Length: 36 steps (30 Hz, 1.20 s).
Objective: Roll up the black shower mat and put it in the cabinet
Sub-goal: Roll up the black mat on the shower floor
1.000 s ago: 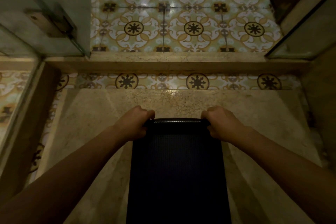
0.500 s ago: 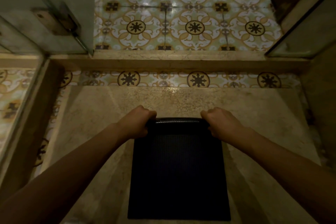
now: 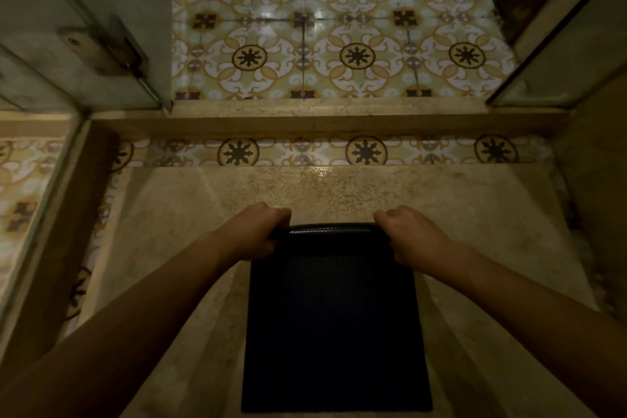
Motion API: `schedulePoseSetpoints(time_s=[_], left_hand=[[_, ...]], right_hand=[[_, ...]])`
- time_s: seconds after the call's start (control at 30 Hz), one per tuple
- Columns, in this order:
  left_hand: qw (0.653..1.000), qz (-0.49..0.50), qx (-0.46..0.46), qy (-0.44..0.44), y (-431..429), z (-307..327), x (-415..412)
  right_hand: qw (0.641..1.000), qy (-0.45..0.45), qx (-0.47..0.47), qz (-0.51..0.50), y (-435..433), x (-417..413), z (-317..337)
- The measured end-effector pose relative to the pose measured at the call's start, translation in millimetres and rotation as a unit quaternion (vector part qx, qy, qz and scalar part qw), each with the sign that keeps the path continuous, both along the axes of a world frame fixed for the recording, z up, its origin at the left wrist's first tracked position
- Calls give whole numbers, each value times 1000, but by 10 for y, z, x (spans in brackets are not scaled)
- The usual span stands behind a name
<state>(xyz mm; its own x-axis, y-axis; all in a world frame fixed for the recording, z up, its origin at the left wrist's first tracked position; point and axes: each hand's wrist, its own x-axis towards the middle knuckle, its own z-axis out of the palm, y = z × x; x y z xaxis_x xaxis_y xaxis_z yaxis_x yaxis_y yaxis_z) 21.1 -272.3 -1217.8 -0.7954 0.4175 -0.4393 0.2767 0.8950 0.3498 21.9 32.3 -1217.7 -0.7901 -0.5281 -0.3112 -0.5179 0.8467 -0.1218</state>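
The black shower mat (image 3: pixel 334 326) lies flat on the beige stone shower floor, straight below me. Its far edge is curled over into a thin roll (image 3: pixel 330 231). My left hand (image 3: pixel 254 234) grips the left end of that roll, fingers closed over it. My right hand (image 3: pixel 407 237) grips the right end the same way. The mat's near edge shows at the bottom of the view. No cabinet is in view.
A raised stone threshold (image 3: pixel 322 115) crosses ahead, with patterned floor tiles (image 3: pixel 339 27) beyond it. A glass door with a metal hinge (image 3: pixel 101 47) stands at the left. Another glass panel (image 3: pixel 570 54) stands at the right. Stone walls close in on both sides.
The flat part of the mat has grown shorter: its near edge has come into view and moved away from me. Both hands keep their hold on the far edge.
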Motion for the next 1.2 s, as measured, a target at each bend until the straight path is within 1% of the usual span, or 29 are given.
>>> schedulePoseSetpoints(time_s=[0.13, 0.3, 0.43, 0.5, 0.67, 0.87, 1.03, 1.1, 1.2], left_hand=[[1000, 23, -4, 8, 25, -29, 10], [1000, 2, -6, -16, -6, -1, -23], [1000, 10, -8, 1, 34, 11, -33], [1000, 8, -9, -4, 47, 19, -34], [999, -8, -10, -35, 4, 51, -48], [1000, 5, -10, -22, 67, 85, -51], [996, 16, 3, -90, -16, 129, -66], [997, 25, 9, -69, -7, 114, -35], [999, 30, 4, -12, 40, 72, 51]], right_hand=[[1000, 8, -9, -18, -34, -11, -12], [1000, 3, -12, -3, -10, 26, -44], [1000, 0, -17, -10, 7, -25, -20], [1000, 1, -15, -9, 2, -30, -23], [999, -39, -9, 2, 43, -45, -21], [1000, -22, 10, 1, 1, -49, -34], [995, -101, 15, 11, 41, -120, 20], [993, -113, 17, 20, 41, -79, 12], [995, -98, 27, 18, 12, 0, 4]])
